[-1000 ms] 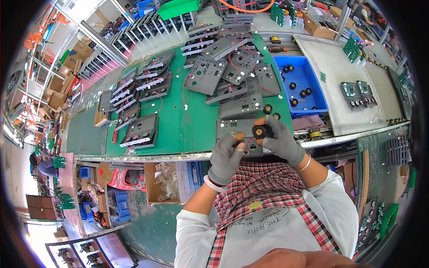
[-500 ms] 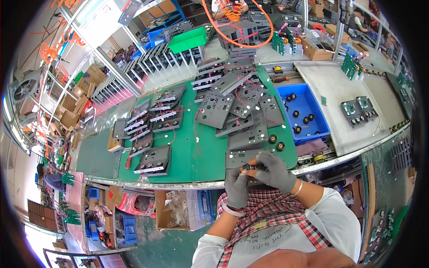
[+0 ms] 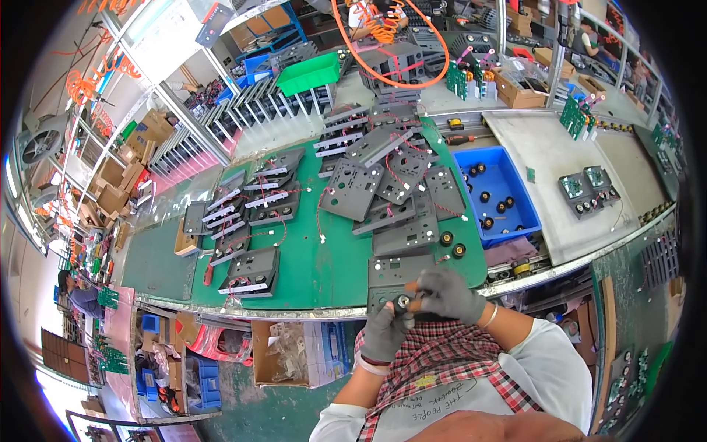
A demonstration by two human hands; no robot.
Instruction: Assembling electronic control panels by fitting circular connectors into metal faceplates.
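Observation:
At the near edge of the green mat, my left hand (image 3: 386, 331) in a grey glove pinches a small round black part (image 3: 402, 300) with a brass-coloured ring. My right hand (image 3: 451, 296), also gloved with bare fingertips, closes in on that part from the right; its finger and thumb tips are against it. Just beyond and partly under my hands lies a dark grey metal panel (image 3: 398, 271) with cut-outs. Two more round black parts (image 3: 446, 239) rest on the mat to the right of the stacked panels.
Grey panels (image 3: 401, 214) with red wires are piled beyond my hands, with more chassis pieces (image 3: 254, 269) to the left. A blue bin (image 3: 508, 232) holding several round black parts stands right. Farther right, a circuit assembly (image 3: 587, 190) lies on a pale board. An orange hose (image 3: 445, 51) loops overhead.
Both hands have moved slightly down toward me. The round black part has been tilted so that its ringed face shows, and more of the near panel is uncovered.

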